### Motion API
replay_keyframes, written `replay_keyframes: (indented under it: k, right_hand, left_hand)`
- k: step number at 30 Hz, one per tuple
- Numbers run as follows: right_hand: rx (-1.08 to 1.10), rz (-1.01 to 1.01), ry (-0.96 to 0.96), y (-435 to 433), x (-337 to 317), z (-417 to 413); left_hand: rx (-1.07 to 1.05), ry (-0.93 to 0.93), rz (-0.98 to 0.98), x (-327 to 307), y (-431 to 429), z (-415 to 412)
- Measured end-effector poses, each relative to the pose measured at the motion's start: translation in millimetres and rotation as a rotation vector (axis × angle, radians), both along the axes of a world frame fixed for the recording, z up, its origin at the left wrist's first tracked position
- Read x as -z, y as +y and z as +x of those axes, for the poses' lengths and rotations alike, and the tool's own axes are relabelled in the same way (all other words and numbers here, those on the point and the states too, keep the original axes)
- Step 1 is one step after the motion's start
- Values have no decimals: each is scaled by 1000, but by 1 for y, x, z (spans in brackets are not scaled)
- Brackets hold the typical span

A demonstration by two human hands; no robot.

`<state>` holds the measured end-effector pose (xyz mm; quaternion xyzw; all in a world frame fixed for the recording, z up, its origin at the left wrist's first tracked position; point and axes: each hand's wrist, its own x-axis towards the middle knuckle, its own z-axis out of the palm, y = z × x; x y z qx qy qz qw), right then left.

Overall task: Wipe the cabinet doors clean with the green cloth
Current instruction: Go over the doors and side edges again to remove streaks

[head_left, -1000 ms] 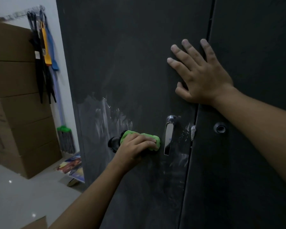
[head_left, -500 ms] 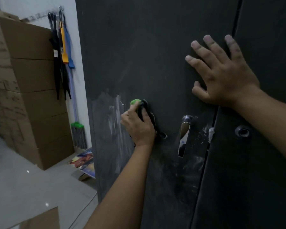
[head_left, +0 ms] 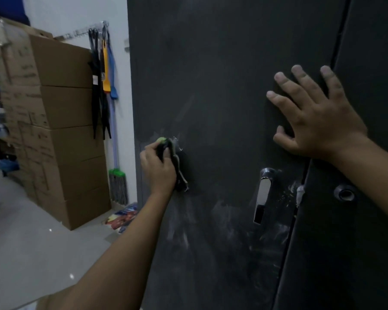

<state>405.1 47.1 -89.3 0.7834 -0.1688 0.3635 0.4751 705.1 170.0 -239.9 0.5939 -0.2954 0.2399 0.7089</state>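
Item: green cloth [head_left: 162, 140], bunched in your left hand [head_left: 158, 170], fingers curled round it, pressed on the left cabinet door [head_left: 211, 74] near its outer edge, long axis up-down. White smears [head_left: 184, 229] lie directly below it. Your right hand [head_left: 318, 121], flat with fingers spread, braces the door above the handle [head_left: 263, 193], farther off.

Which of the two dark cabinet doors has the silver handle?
The left door, where the handle sits near its right edge; the right door shows only a small round fitting.
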Motion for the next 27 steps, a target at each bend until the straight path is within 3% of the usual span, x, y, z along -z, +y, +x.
replay_keyframes:
  k: [3, 6, 11, 16, 27]
  right_hand:
    - [-5, -9, -6, 0, 0, 1]
    - [-23, 0, -1, 2, -1, 1]
    - [-5, -15, 18, 0, 1, 2]
    - [-46, -154, 242, -5, 7, 7]
    - [-46, -167, 278, -5, 13, 14]
  left_hand:
    - [-14, -297, 19, -32, -14, -25]
    - [-52, -334, 30, -31, -27, -27]
    - [-52, -82, 22, -21, -29, -4]
    - [-116, -88, 91, -18, -15, 27]
    - [-190, 212, 155, -10, -6, 59]
